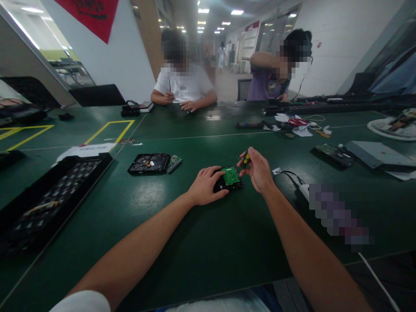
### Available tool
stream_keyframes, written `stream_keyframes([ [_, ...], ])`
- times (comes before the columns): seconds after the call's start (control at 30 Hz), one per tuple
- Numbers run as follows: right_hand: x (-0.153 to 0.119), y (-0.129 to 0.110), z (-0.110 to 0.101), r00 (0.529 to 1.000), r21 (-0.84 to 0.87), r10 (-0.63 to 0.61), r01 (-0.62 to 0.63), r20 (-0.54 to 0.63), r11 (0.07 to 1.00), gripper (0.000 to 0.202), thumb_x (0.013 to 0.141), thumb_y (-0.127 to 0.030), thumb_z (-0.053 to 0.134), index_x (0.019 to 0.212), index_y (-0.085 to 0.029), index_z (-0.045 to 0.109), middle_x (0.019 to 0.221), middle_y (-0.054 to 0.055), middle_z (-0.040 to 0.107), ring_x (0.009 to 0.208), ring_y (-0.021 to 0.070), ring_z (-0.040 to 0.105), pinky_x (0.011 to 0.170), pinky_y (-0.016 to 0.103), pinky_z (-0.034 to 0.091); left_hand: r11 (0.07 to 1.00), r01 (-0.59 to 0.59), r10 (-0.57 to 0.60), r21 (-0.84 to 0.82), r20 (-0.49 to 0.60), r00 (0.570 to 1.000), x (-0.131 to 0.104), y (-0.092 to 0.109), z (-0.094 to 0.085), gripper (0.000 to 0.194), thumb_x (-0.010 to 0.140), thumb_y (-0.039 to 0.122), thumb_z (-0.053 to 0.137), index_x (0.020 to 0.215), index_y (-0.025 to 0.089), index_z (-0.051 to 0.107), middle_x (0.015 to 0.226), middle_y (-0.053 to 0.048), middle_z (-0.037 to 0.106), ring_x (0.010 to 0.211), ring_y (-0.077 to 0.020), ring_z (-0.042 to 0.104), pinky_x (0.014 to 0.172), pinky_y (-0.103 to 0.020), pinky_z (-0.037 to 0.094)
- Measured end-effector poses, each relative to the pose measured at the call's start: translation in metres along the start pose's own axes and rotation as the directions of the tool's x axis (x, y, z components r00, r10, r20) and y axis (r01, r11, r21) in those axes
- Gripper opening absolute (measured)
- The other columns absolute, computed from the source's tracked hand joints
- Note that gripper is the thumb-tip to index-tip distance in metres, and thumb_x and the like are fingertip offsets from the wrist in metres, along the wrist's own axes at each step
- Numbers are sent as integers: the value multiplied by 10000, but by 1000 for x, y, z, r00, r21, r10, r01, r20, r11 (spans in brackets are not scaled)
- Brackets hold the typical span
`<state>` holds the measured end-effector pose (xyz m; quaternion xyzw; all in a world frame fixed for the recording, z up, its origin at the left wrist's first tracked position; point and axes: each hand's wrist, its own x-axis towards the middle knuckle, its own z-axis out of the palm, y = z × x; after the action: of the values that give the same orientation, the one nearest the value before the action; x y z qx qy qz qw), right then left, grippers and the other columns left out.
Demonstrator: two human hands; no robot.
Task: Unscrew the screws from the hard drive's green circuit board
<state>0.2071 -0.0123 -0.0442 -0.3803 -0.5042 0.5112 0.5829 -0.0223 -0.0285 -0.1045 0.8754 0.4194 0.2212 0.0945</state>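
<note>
A black hard drive [234, 186] with a green circuit board [231, 176] on its upper face lies flat on the green table. My left hand [207, 186] rests on its left side, thumb along the near edge and fingertips at the board, pressing or gripping it. Just right of the drive, my right hand [257, 170] is closed round a yellow and black screwdriver [246, 160], held tilted over the board's right edge. The tool's tip is too small to make out. Tiny bits lie on the table beyond the drive.
An opened drive [148, 164] and a loose board [174, 164] lie left, beyond them a black tray [53, 195]. Another drive [333, 155], a grey metal box [380, 155] and a power strip with cables [305, 190] are right. Two people sit across the table [175, 143].
</note>
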Motion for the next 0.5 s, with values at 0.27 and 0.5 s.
stream_keyframes([
  [0.27,0,1,2,1000,67,15,-14,-17,998,479,909,-704,654,998,-234,649,811,2,672,719,178,714,442,230,531,1000,-3,3,8,-4,1000,0,0,2,758,915,655,657,1528,236,502,1572,-156,482,1451,-371,458,1209,-577,357],
  [0.5,0,2,2,1000,90,13,-12,-12,996,565,911,-774,577,970,-221,676,829,28,683,760,188,708,504,259,575,1000,-5,5,11,-3,1000,0,1,-1,748,921,647,653,1531,245,495,1572,-152,484,1457,-375,454,1205,-580,361],
])
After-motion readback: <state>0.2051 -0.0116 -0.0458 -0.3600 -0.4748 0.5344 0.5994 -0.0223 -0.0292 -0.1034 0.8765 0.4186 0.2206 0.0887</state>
